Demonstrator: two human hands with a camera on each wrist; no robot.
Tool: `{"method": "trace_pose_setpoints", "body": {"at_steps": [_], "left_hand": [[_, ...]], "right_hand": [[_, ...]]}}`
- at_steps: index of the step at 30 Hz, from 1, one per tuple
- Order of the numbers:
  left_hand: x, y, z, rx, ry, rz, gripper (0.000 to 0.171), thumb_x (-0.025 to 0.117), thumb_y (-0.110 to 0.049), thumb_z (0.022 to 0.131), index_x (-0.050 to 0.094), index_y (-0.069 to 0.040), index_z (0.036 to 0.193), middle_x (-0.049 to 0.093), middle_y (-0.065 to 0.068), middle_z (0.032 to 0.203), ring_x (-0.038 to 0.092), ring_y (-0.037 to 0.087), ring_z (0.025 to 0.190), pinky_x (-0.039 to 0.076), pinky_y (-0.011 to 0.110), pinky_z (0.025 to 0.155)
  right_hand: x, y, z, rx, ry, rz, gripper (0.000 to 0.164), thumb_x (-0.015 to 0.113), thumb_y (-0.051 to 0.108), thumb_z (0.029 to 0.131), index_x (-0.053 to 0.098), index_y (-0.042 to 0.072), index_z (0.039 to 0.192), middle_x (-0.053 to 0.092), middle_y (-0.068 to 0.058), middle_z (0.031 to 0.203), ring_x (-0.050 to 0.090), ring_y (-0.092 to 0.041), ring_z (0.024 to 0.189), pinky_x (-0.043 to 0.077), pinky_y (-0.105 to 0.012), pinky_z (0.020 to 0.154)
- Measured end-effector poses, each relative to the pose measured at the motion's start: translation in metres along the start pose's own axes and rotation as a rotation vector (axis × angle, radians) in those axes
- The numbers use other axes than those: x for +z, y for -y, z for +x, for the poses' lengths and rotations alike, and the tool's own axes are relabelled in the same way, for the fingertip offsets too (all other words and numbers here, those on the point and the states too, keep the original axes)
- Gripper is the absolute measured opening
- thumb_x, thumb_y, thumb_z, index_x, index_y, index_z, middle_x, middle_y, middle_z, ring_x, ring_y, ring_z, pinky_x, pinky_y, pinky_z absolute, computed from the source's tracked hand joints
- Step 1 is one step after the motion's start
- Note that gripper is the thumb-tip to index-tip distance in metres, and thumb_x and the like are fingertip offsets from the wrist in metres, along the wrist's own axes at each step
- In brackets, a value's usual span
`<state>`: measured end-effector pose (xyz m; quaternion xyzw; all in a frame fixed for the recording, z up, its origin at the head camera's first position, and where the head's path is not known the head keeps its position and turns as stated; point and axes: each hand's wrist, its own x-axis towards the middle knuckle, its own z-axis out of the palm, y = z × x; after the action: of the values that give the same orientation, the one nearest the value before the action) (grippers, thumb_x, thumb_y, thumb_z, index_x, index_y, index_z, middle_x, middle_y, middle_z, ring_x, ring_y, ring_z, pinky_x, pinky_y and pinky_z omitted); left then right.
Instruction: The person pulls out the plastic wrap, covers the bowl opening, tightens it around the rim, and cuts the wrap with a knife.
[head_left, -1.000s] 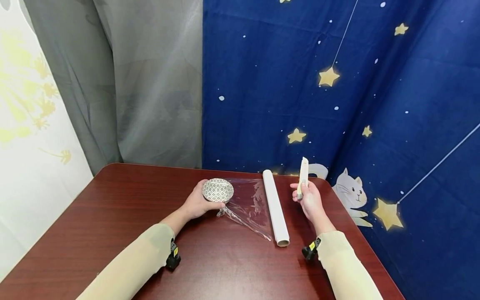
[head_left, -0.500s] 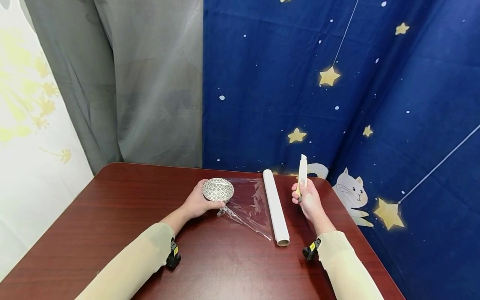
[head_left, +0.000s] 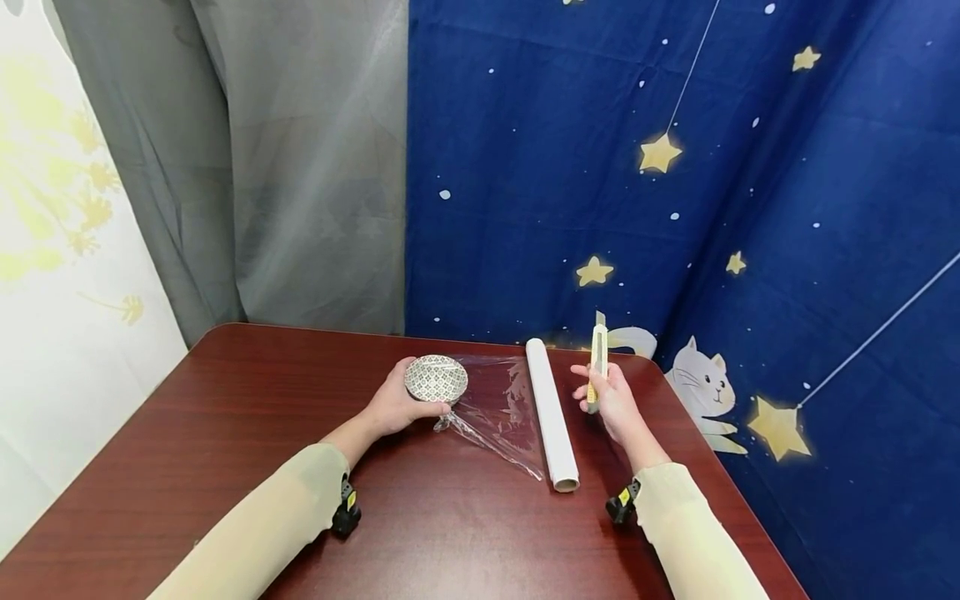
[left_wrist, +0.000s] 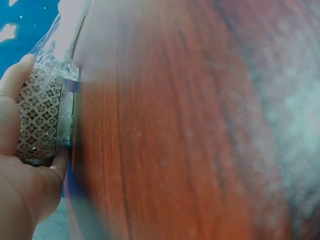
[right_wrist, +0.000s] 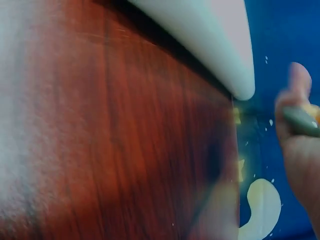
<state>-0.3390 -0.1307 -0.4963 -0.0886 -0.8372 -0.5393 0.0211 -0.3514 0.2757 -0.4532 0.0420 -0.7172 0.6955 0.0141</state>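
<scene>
A patterned bowl (head_left: 436,379) stands on the table with clear plastic wrap (head_left: 495,400) over it. My left hand (head_left: 396,402) grips the bowl's side, thumb along the near edge; the left wrist view shows the lattice pattern (left_wrist: 40,117) under the film. The wrap stretches right to a white roll (head_left: 552,417) lying lengthwise on the table, its near hollow end facing me. Right of the roll, my right hand (head_left: 617,404) holds a utility knife (head_left: 598,362) with a pale yellow body. Its blade is out and points up and away. In the right wrist view, only the knife's dark end (right_wrist: 300,121) shows.
The reddish-brown wooden table (head_left: 247,400) has a rounded far edge close behind the roll. Beyond it hang a grey curtain (head_left: 315,167) and a blue star-patterned curtain (head_left: 525,167). Black wrist cameras (head_left: 346,510) sit on both forearms.
My right hand has turned the utility knife and shifted it slightly left, and its blade now shows more plainly. My left hand, the bowl and the roll stay in place.
</scene>
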Motion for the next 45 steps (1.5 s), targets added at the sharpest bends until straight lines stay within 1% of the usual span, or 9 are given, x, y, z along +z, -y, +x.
{"method": "trace_pose_setpoints", "body": {"at_steps": [5,12,15,18,21,23,29,36,45], "left_hand": [[0.000,0.001,0.000,0.003,-0.001,-0.009,0.122,0.102,-0.033,0.077,0.027,0.005,0.165,0.047,0.027,0.161,0.050,0.042,0.147,0.038,0.059,0.128],[0.001,0.003,0.001,0.010,-0.001,-0.013,0.121,0.102,-0.033,0.077,0.027,0.005,0.165,0.048,0.027,0.160,0.051,0.041,0.147,0.038,0.058,0.128],[0.001,0.003,0.002,0.009,-0.001,-0.020,0.122,0.102,-0.032,0.077,0.027,0.005,0.165,0.048,0.027,0.160,0.050,0.041,0.147,0.038,0.058,0.128],[0.001,0.003,0.002,0.006,0.000,-0.021,0.122,0.102,-0.032,0.076,0.026,0.005,0.165,0.047,0.027,0.161,0.050,0.041,0.147,0.037,0.058,0.129],[0.001,0.003,0.001,0.003,0.002,-0.015,0.123,0.102,-0.033,0.077,0.026,0.005,0.166,0.047,0.027,0.161,0.050,0.041,0.148,0.038,0.058,0.129],[0.000,0.003,0.001,0.004,0.002,-0.008,0.122,0.102,-0.033,0.077,0.027,0.005,0.165,0.048,0.027,0.161,0.050,0.041,0.147,0.038,0.059,0.128],[-0.001,0.001,0.000,0.003,0.001,-0.011,0.120,0.101,-0.033,0.077,0.028,0.004,0.165,0.048,0.026,0.161,0.050,0.041,0.147,0.039,0.058,0.128],[0.000,0.000,0.001,-0.002,0.006,0.006,0.121,0.102,-0.035,0.077,0.028,0.004,0.165,0.047,0.026,0.161,0.050,0.041,0.147,0.038,0.059,0.128],[-0.003,-0.003,0.001,-0.030,0.028,0.042,0.128,0.101,-0.039,0.077,0.022,0.004,0.168,0.043,0.028,0.165,0.047,0.043,0.151,0.037,0.060,0.129]], "right_hand": [[0.009,-0.002,0.001,-0.043,-0.024,-0.050,0.031,0.036,0.017,0.121,0.036,0.001,0.148,0.055,-0.001,0.092,0.045,-0.009,0.060,0.041,-0.020,0.053],[0.012,-0.003,-0.001,-0.039,-0.086,-0.062,0.032,0.042,0.035,0.120,0.049,0.005,0.130,0.048,0.003,0.076,0.039,-0.008,0.050,0.036,-0.022,0.044],[0.011,-0.003,-0.001,-0.068,-0.140,-0.117,0.037,0.047,0.038,0.119,0.057,0.002,0.124,0.057,0.002,0.075,0.050,-0.010,0.052,0.047,-0.024,0.048],[0.009,-0.003,-0.001,-0.123,-0.189,-0.237,0.040,0.056,0.034,0.116,0.069,-0.002,0.128,0.072,-0.005,0.089,0.066,-0.011,0.070,0.057,-0.022,0.063],[0.009,-0.003,0.000,-0.158,-0.171,-0.275,0.038,0.062,0.026,0.114,0.070,-0.004,0.136,0.079,-0.015,0.106,0.075,-0.012,0.087,0.060,-0.019,0.076],[0.010,-0.003,0.000,-0.154,-0.125,-0.226,0.038,0.057,0.020,0.116,0.061,-0.009,0.140,0.080,-0.018,0.107,0.078,-0.012,0.086,0.062,-0.020,0.076],[0.015,-0.003,-0.002,-0.128,-0.069,-0.046,0.028,0.042,0.016,0.120,0.045,-0.009,0.131,0.069,0.002,0.084,0.070,-0.008,0.064,0.063,-0.025,0.063],[0.013,-0.005,-0.005,-0.197,-0.213,-0.179,0.032,0.052,0.027,0.118,0.054,-0.005,0.117,0.058,0.003,0.067,0.051,-0.010,0.046,0.045,-0.023,0.043],[0.012,-0.008,-0.007,-0.152,-0.297,-0.264,0.040,0.055,0.044,0.115,0.058,0.005,0.109,0.058,0.003,0.065,0.052,-0.011,0.044,0.048,-0.025,0.043]]}}
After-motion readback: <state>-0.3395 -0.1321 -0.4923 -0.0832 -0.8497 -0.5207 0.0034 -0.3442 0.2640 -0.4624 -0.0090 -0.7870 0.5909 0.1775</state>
